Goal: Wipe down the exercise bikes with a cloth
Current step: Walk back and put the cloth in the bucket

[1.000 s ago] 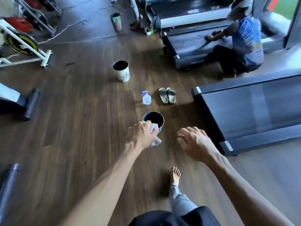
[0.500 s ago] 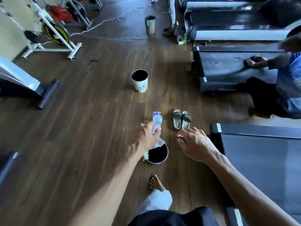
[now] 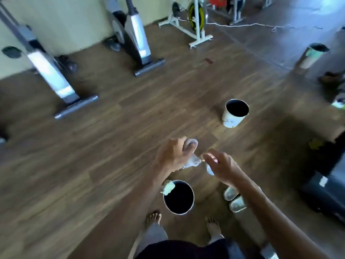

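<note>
Along the left wall stand two grey exercise bikes, the nearer one [image 3: 50,71] at far left and a second [image 3: 137,40] beside it; a white-framed bike with a yellow wheel [image 3: 194,17] sits further right. All three are well apart from the person, and none is being touched. Half a second ago the view faced the treadmills and a crouching person; it has since swung left, bringing the bikes into frame, which suggests that the person is turning toward them to begin wiping.

At centre, the left hand [image 3: 174,156] is closed around a bunched pale cloth [image 3: 191,159], one end showing above the fist and the other trailing below it. The right hand [image 3: 224,168] has moved in from the right, and its fingertips now pinch or touch the cloth's lower end (blur prevents telling which); something pale also shows beneath its palm, unidentifiable. Below the hands a dark-lined bucket [image 3: 178,198] stands on the wooden floor [image 3: 93,165] between the bare feet, with a pale rag [image 3: 168,186] on its rim. A pair of sandals [image 3: 234,199] lies just right of it, and a second bucket [image 3: 235,113] stands further off.

Judged from this, wiping has not begun: the cloth is in hand, not yet on a bike.
</note>
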Demonstrator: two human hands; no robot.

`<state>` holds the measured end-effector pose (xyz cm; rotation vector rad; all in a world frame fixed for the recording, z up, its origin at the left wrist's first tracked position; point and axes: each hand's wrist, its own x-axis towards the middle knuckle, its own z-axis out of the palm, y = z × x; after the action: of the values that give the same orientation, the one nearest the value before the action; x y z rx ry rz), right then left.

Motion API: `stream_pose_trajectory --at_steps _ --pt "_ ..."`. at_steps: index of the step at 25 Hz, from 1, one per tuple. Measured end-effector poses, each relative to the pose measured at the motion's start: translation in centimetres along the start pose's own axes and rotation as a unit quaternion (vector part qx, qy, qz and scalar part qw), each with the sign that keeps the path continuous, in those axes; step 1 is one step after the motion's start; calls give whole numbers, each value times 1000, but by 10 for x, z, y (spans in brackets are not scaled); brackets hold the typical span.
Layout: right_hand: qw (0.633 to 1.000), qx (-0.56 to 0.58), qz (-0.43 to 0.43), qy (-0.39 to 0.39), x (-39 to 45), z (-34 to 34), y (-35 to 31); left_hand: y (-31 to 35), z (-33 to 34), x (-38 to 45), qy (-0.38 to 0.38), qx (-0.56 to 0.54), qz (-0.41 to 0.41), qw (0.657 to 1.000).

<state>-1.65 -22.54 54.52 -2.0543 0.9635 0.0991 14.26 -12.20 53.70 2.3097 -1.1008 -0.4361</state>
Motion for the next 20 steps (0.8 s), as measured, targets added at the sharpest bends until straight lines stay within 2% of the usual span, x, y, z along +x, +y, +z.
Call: stream_pose_trajectory --at_steps 2,5,7,9,11,13,14,15,17,18,20 --pt "995 61 -32 -74 20 -18 -1 15 11 -7 22 -37 -67 997" --pt "955 240 20 -170 24 -30 -9 34 28 -26 31 -90 -51 994" --pt "929 282 30 -236 26 -32 -9 40 34 -41 41 -131 -42 990" --pt "910 308 19 -277 22 -30 -8 43 37 -57 53 -184 -68 979" --pt "898 331 14 -288 15 -22 -7 46 34 -78 117 -263 -137 948" --pt "889 358 13 -284 11 -16 -5 47 26 -97 199 -373 -245 873" --pt "883 373 14 -285 7 -15 -5 41 22 -107 199 -414 -295 838" --pt "874 386 13 -295 4 -15 -6 35 18 -116 161 -447 -333 815" --pt "862 393 5 -320 -2 -16 -5 26 15 -133 87 -527 -334 777" --pt "863 385 -2 -326 -4 -17 -5 23 16 -137 92 -551 -316 767" --pt "886 340 -20 -314 -9 -19 -9 28 10 -139 144 -539 -305 772"
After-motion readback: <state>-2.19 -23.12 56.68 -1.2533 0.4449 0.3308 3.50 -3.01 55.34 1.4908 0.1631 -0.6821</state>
